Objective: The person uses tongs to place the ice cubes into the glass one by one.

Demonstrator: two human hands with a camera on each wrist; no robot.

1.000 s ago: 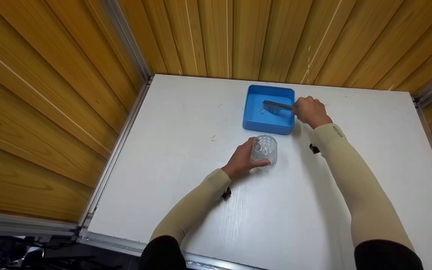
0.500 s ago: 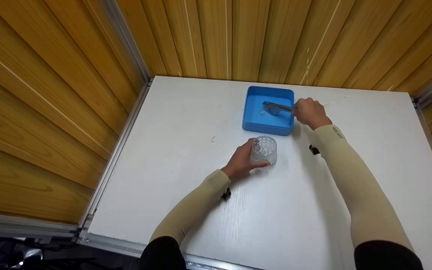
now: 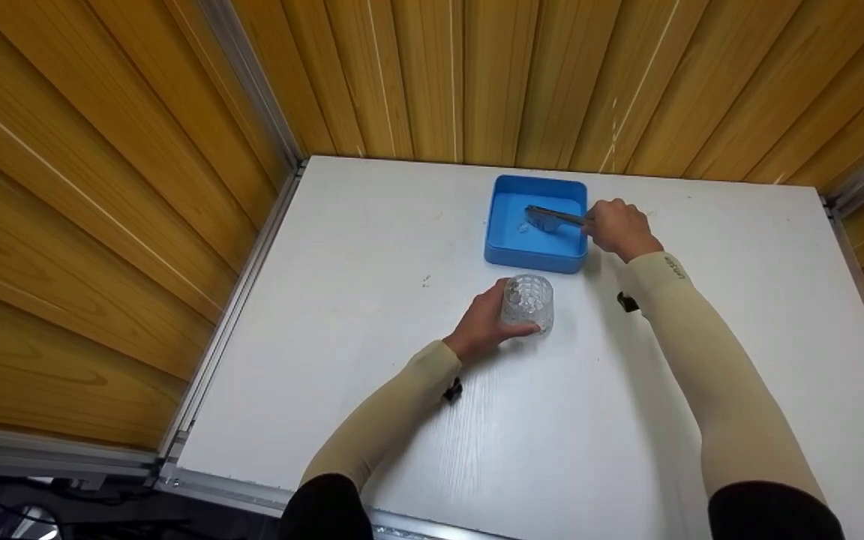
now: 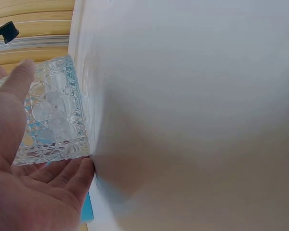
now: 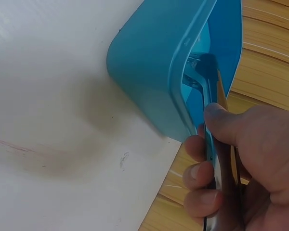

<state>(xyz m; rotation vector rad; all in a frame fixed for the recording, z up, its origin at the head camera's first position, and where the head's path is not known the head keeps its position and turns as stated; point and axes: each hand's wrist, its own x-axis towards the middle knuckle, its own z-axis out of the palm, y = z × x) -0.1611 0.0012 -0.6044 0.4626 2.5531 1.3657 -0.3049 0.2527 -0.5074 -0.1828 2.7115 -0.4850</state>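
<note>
My left hand (image 3: 483, 322) grips a clear, cut-pattern glass (image 3: 528, 304) that stands upright on the white table. The left wrist view shows the thumb along one side of the glass (image 4: 53, 113) and fingers under the other side, close to the tabletop. Farther back, my right hand (image 3: 619, 226) holds metal tongs (image 3: 561, 216) over the right rim of a square blue box (image 3: 533, 259). Seen from the right wrist, thumb and fingers wrap the arms of the tongs (image 5: 226, 178), whose tips reach inside the box (image 5: 149, 72). A small clear piece (image 3: 523, 227) lies on the box floor beside the tips.
The white table (image 3: 342, 315) has a metal-profile edge (image 3: 229, 322) at its left. Wood-panelled walls (image 3: 432, 82) rise behind the table and at its sides. The glass stands just in front of the box. Dark cables (image 3: 102, 495) lie below the front left corner.
</note>
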